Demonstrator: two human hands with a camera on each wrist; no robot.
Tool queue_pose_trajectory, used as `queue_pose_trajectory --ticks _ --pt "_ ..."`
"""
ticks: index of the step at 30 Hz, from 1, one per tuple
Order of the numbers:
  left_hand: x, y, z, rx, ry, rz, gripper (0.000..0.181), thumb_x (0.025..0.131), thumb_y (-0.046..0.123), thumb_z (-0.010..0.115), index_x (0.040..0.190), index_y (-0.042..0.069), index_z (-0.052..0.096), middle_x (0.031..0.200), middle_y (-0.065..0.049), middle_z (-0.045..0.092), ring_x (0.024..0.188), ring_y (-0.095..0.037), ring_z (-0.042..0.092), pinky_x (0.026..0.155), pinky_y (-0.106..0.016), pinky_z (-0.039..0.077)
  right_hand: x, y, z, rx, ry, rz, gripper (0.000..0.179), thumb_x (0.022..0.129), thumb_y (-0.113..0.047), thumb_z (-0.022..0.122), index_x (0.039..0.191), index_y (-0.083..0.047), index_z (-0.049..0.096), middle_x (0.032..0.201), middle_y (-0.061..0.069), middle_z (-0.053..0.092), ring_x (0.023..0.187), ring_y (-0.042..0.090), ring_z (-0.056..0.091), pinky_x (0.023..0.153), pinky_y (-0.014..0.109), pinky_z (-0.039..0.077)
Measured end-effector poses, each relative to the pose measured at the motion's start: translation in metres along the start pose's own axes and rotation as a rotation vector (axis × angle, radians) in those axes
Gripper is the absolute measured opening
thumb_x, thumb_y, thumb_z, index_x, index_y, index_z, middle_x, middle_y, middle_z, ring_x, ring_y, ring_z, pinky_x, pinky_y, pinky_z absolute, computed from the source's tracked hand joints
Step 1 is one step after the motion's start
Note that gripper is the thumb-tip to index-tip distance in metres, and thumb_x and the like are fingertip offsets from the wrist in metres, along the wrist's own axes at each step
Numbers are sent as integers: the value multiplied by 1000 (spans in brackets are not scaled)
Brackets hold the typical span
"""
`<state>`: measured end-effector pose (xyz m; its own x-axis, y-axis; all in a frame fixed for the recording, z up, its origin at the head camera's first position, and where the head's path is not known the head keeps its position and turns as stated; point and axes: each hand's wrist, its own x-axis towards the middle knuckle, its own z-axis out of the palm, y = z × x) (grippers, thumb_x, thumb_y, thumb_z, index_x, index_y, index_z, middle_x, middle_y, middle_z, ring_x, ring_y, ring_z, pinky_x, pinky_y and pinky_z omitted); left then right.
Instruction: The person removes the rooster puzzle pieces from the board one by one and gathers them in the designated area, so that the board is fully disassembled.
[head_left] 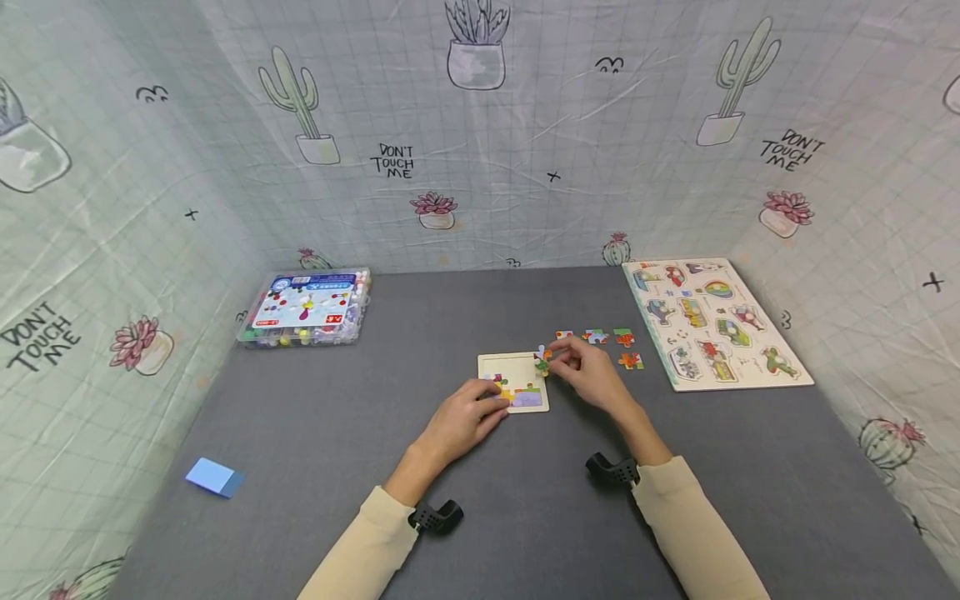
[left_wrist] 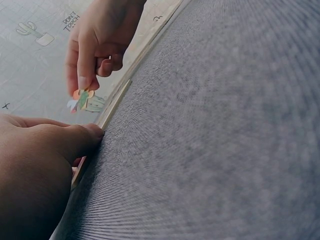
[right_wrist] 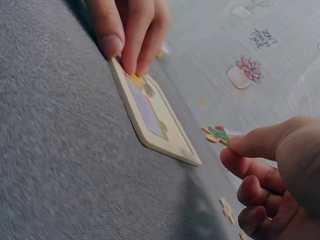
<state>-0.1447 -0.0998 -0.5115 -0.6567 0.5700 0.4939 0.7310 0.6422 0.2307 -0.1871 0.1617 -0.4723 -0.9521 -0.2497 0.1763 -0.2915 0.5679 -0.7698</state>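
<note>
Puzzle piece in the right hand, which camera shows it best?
Right wrist: the puzzle piece shows largest there, green print visible. The head view shows it tiny; the left wrist view, midsized, at the fingertips.

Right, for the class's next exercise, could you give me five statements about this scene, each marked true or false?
1. The right hand pinches a puzzle piece. True.
2. The left hand is clear of the puzzle frame. False: it touches the frame.
3. In the head view, loose pieces lie left of the frame. False: they lie right of it.
4. The picture board lies flat on the table. True.
5. The frame is completely filled. False: part is bare.
</note>
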Motion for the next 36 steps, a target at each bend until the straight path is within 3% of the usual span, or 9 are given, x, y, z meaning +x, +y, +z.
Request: queue_pose_trajectory --ticks 7,19,36 --pt "1 0 1 -7 20 12 14 92 20 74 103 14 80 111 -5 69 106 -18 64 93 -33 56 2 5 -12 -33 15 17 25 93 -15 71 116 -5 68 88 9 73 67 11 57 61 24 45" --pt "1 1 1 8 17 6 15 91 21 75 104 14 80 111 -6 69 108 -19 65 95 -33 56 -1 26 -41 -114 30 118 27 95 -19 70 119 -6 69 88 11 72 62 11 53 60 26 43" --pt "0 0 2 7 25 -2 14 91 23 75 101 14 80 110 -4 69 106 -18 64 93 -33 56 -7 45 -66 -219 -52 174 28 96 -14 66 121 -2 67 87 12 70 70 14 55 64 29 42"
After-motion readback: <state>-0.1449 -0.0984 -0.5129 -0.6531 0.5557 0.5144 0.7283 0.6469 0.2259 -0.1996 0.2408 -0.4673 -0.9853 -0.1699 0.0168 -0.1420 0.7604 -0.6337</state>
